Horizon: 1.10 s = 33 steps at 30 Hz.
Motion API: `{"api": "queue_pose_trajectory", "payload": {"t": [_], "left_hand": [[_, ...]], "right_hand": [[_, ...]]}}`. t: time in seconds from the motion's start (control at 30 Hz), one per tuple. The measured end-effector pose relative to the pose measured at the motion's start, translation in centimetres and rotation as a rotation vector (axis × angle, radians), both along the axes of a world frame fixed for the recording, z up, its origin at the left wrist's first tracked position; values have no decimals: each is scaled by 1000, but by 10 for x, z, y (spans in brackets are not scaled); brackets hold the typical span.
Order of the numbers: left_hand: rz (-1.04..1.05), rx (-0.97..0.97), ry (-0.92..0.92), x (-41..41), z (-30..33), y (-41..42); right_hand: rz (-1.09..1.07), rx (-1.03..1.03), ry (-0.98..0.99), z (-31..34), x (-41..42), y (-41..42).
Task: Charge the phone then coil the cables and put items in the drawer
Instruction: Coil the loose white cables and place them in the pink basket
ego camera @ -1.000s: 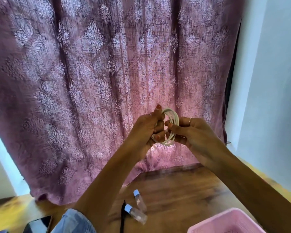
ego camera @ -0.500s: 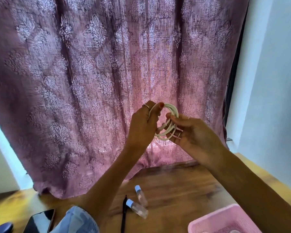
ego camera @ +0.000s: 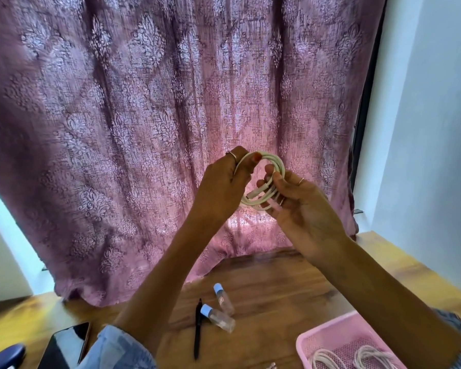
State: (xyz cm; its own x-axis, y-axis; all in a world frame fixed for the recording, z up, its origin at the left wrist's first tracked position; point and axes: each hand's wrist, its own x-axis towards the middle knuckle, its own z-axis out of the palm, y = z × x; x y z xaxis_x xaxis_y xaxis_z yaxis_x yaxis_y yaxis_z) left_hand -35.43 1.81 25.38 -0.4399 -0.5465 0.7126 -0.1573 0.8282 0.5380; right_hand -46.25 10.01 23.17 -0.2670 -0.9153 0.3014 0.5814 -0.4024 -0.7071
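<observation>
Hands (ego camera: 261, 187) raised slightly, still gripping cable (ego camera: 266, 179)

Wooden table (ego camera: 277, 283), woven cloth curtain (ego camera: 144, 129)

No legible text on anything.

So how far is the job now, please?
Done: two coiled cables lie in the pink mesh basket. In hand: left hand and right hand hold a white cable coil. Left: storing it; the black phone lies on the wooden table.
</observation>
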Motion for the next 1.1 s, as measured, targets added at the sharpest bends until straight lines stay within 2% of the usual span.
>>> {"api": "queue_pose_trajectory", "payload": {"t": [0.1,0.23,0.4,0.5,0.63,0.73,1.0,1.1], "left_hand": [[48,-78,26,-1,-4,1],[22,-64,43,-4,-14,-1],[-23,-106,60,-7,-22,4],[-12,-170,46,-8,-22,5],[11,-241,-9,-16,-23,7],[2,-232,0,-23,-29,9],[-84,-53,-82,-58,-69,28],[-132,14,-104,-72,-87,41]], "right_hand": [[21,38,-8,1,1,3],[93,100,-78,0,0,8],[182,-1,-220,-8,2,14],[227,-23,-212,-15,-4,14],[188,49,-69,-18,-17,16],[83,104,171,-22,-26,23],[-232,275,608,-51,-53,71],[-294,318,667,-63,-63,89]]}}
